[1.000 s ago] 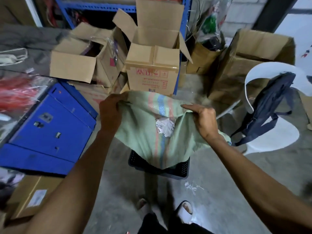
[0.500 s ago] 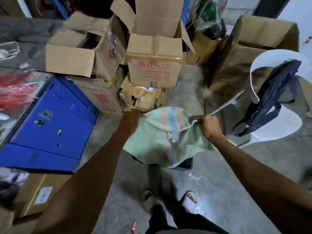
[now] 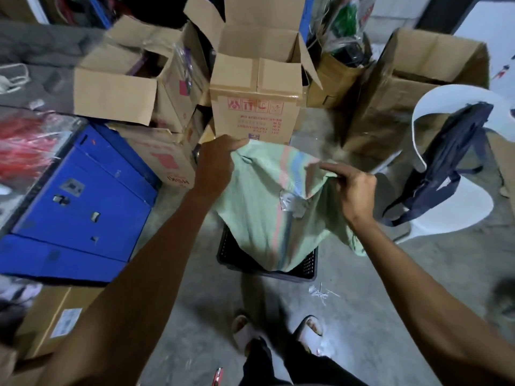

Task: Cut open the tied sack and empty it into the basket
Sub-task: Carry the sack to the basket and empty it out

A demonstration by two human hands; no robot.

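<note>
Your left hand (image 3: 216,162) has its fingers folded tight over one top corner of the sack (image 3: 267,207), and your right hand (image 3: 355,190) pinches the other corner, thumb pressed against the curled fingers with the cloth between them. Holding it by its two upper corners, which look like the closed bottom end, keeps the sack upside down and stretched wide, so that whatever is inside can slide toward the lower end. That lower end hangs into the black basket (image 3: 308,270) on the floor, just ahead of your feet, and it reaches down past the near rim; this aims the fall inside the walls instead of onto the concrete. Whether the mouth is fully open down there, you cannot tell from here, because the cloth hides it. The sack looks slack and flat, so it is probably almost empty, and a shake or two may be all that remains. A torn label (image 3: 289,203) clings to its middle. Cardboard boxes (image 3: 256,112) crowd the far side, a blue cabinet (image 3: 83,204) lies to your left, and a white chair (image 3: 457,213) with a dark bag stands to your right.
</note>
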